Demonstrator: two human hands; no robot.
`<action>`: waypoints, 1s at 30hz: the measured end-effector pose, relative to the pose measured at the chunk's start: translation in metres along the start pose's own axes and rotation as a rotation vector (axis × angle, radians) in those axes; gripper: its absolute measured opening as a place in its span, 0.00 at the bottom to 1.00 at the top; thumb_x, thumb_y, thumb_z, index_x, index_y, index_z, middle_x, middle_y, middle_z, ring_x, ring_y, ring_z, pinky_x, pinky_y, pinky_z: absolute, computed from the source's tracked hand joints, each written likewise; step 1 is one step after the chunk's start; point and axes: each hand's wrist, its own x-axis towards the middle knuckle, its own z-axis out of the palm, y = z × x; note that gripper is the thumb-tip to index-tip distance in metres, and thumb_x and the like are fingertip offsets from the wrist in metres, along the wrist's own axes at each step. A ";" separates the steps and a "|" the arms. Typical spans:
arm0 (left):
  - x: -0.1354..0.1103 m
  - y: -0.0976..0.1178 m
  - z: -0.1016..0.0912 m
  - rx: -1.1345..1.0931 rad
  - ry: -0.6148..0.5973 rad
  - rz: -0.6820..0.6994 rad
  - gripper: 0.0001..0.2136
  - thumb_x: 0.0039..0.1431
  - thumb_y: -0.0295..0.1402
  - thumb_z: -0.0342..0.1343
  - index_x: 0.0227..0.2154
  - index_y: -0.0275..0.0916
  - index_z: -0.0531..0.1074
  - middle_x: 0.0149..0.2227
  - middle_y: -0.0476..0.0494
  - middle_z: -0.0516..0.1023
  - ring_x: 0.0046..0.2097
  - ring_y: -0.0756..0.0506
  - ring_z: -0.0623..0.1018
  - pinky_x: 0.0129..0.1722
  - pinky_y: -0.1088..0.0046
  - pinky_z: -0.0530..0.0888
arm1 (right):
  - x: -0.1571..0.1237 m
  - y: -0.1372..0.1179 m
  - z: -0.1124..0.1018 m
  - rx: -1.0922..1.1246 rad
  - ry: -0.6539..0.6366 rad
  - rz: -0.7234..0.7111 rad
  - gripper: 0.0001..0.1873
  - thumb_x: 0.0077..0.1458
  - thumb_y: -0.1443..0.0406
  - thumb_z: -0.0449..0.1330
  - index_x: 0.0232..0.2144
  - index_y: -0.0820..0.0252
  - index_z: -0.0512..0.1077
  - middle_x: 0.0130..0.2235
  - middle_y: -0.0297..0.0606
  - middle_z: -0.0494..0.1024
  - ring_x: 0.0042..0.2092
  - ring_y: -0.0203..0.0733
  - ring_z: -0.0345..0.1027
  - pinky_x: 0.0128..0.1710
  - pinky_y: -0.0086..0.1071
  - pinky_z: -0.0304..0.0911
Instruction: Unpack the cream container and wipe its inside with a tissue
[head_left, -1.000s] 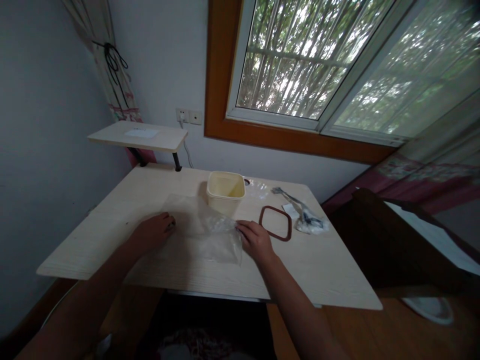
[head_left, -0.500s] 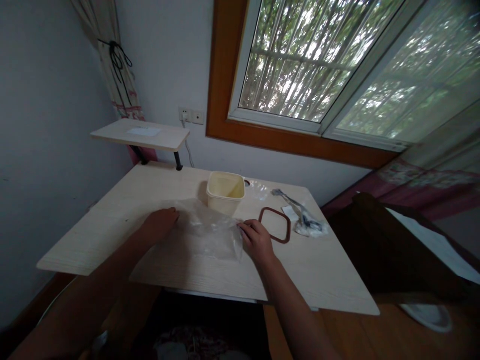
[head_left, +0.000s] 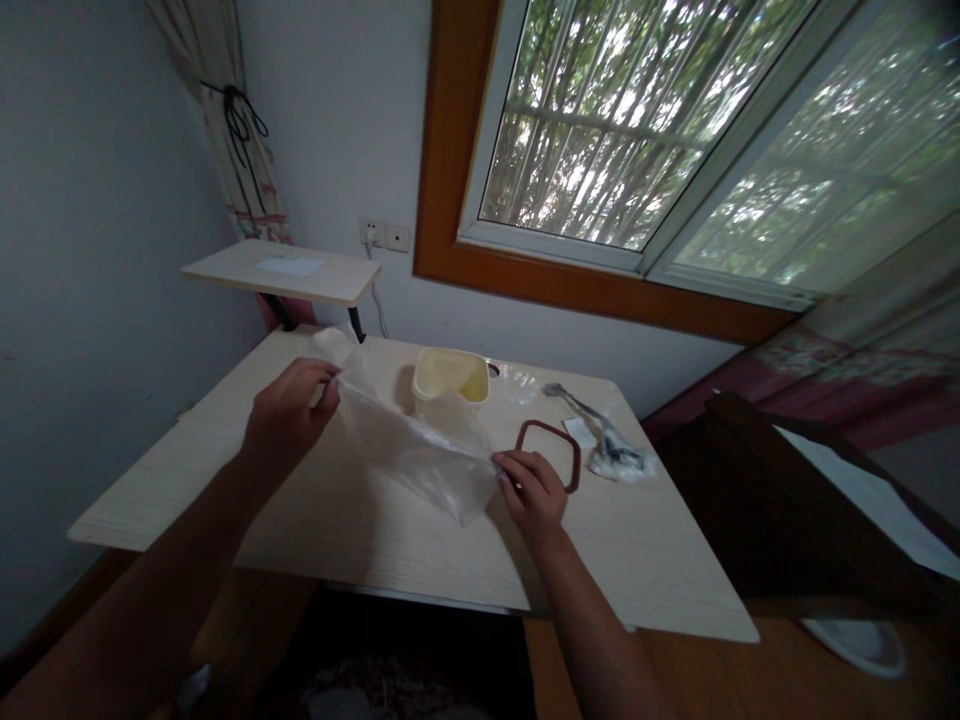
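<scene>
A clear plastic bag (head_left: 420, 455) is stretched between my two hands above the table. My left hand (head_left: 289, 410) pinches its upper left edge, with part of the film bunched up beyond the fingers. Gripping the opposite side is my right hand (head_left: 534, 490), fingers closed on the film. Just behind the bag stands a cream plastic bin (head_left: 451, 374), its lower front partly covered by the film. A brown square ring (head_left: 577, 462) lies flat on the table, right beside my right hand.
On the pale wooden table (head_left: 645, 580), a plastic-wrapped bundle (head_left: 619, 455) with a grey strip lies at the right, near a small white paper (head_left: 580, 433). A raised shelf (head_left: 345, 285) stands at the back left. The wall and window frame (head_left: 600, 295) border the back.
Both hands have lifted the bag off the table. My left hand moved up and to the left, my right hand slightly right, and the film now hangs taut in front of the bin.
</scene>
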 end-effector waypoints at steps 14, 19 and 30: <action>0.073 0.049 0.040 -0.317 0.267 0.220 0.02 0.62 0.29 0.56 0.36 0.41 0.68 0.41 0.43 0.80 0.44 0.46 0.79 0.47 0.67 0.76 | 0.046 0.016 -0.063 -0.228 0.551 -0.016 0.12 0.55 0.71 0.66 0.42 0.53 0.77 0.38 0.37 0.80 0.38 0.44 0.78 0.36 0.40 0.74; 0.087 0.057 0.070 -0.282 -0.264 0.145 0.04 0.65 0.32 0.52 0.37 0.40 0.70 0.37 0.44 0.78 0.39 0.46 0.78 0.40 0.70 0.73 | 0.059 0.032 -0.071 -0.201 0.623 0.025 0.05 0.56 0.63 0.67 0.36 0.56 0.77 0.35 0.38 0.79 0.36 0.46 0.77 0.34 0.41 0.72; 0.116 0.068 0.111 -0.237 -0.964 0.295 0.08 0.59 0.28 0.54 0.35 0.38 0.79 0.34 0.44 0.82 0.33 0.47 0.75 0.33 0.72 0.68 | 0.077 0.049 -0.057 -0.224 0.643 0.269 0.08 0.57 0.59 0.65 0.35 0.58 0.76 0.34 0.37 0.77 0.37 0.44 0.73 0.37 0.40 0.69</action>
